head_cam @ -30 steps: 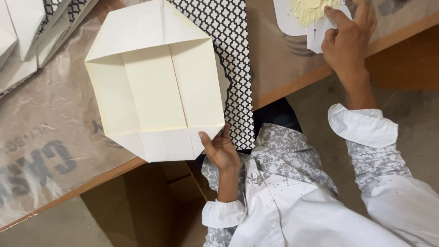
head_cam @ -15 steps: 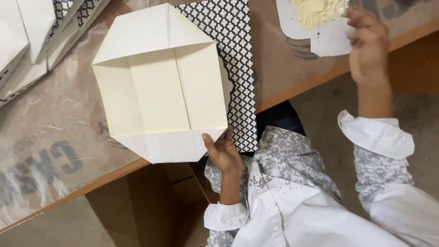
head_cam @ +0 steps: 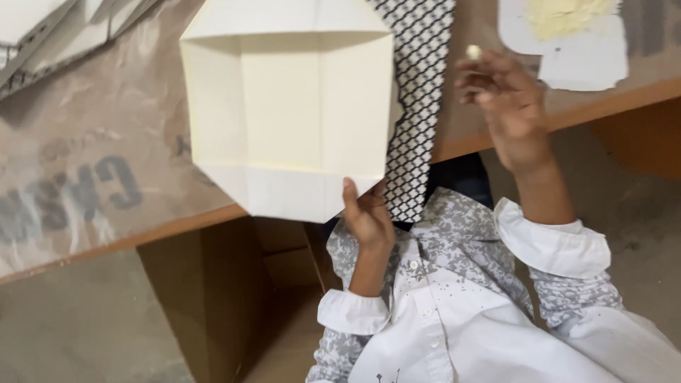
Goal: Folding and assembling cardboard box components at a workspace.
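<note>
A: What sort of place do I see from the head camera?

B: A craft or paper-goods workshop. The workbench (head_cam: 128,234) is a plain wooden board covered by clear plastic sheeting (head_cam: 85,120).

A: What else shows it?

B: A folded cream paper piece (head_cam: 284,120) lies by the near edge of the workbench, over a black-and-white patterned sheet (head_cam: 418,85). More folded pieces (head_cam: 42,35) are stacked at the far left corner. At the far right, I note a white scrap (head_cam: 582,60) carrying a pale paste (head_cam: 567,14). The floor (head_cam: 78,326) is bare and dusty.
</note>
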